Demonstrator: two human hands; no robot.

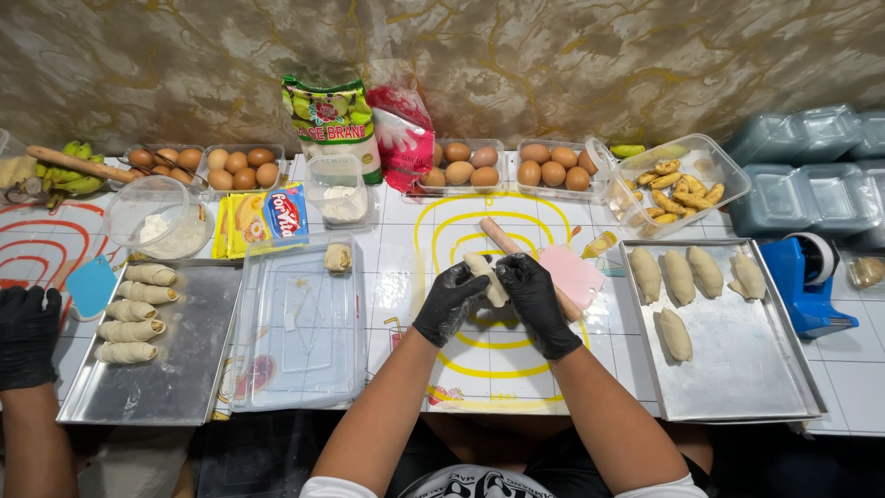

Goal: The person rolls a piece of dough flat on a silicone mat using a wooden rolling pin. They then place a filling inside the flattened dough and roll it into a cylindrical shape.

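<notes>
Head view: dough roll gripped between left hand and right hand, both clenched around it. Long axis tilted up-left to down-right, seemingly nearer the left palm.

Beyond the hands there's a shiny brown-gold marbled wall; under them, a white tiled worktop, evenly lit.

Two bare forearms reaching up from the bottom edge, converging toward the middle. Left hand in a black glove, fingers curled inward, thumb up. Right hand gloved the same (black, glossy), fingers bent, knuckles toward the camera. Hands touching at the fingertips, wrists well apart.
</notes>
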